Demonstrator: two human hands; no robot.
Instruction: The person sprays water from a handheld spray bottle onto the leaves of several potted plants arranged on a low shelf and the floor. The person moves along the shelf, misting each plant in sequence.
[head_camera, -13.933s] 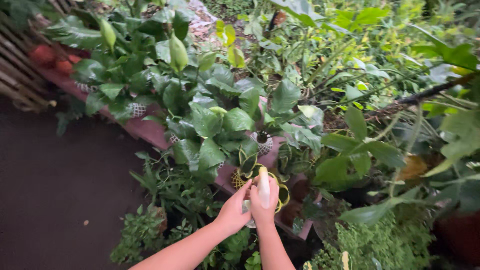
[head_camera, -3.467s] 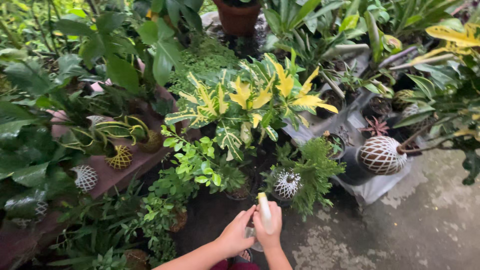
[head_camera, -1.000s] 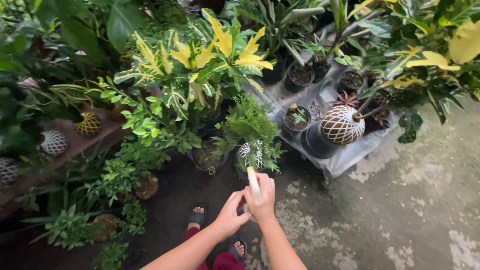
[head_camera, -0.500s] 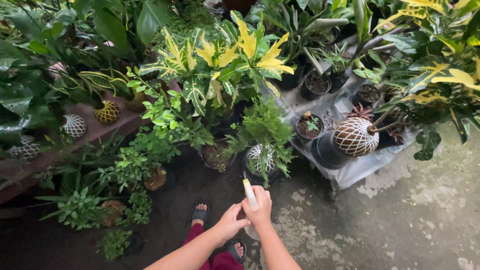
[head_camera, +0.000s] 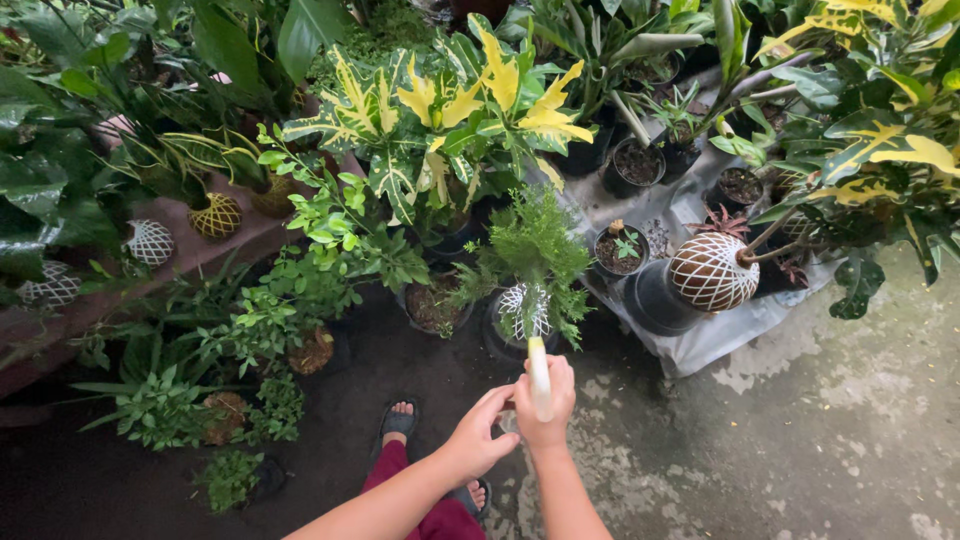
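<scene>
Item: right hand (head_camera: 545, 410), fist wrapped tight around a pale wand-like nozzle (head_camera: 539, 362), which sticks out of the top of the fist toward 12 o'clock, long axis near upright in the view, tip just short of the plant above it.

Item: left hand (head_camera: 475, 440), at 8 o'clock from the right, fingers curled loosely and touching the base of the same handle; whether it grips anything I cannot tell.

Item: small feathery green plant in a white-netted ball (head_camera: 525, 305), straight up from the nozzle tip at 12 o'clock, nearest to the right hand.

Item: dark pot of bare soil (head_camera: 435, 303), at 10 o'clock from the hands.

Item: yellow-and-green variegated shrub (head_camera: 450, 110), further out at 11 o'clock.

Item: large brown netted ball (head_camera: 713, 272) on a grey sheet, at 2 o'clock.

Item: sandalled foot (head_camera: 399, 417) on wet concrete, at 9 o'clock, just beside the left hand.
</scene>
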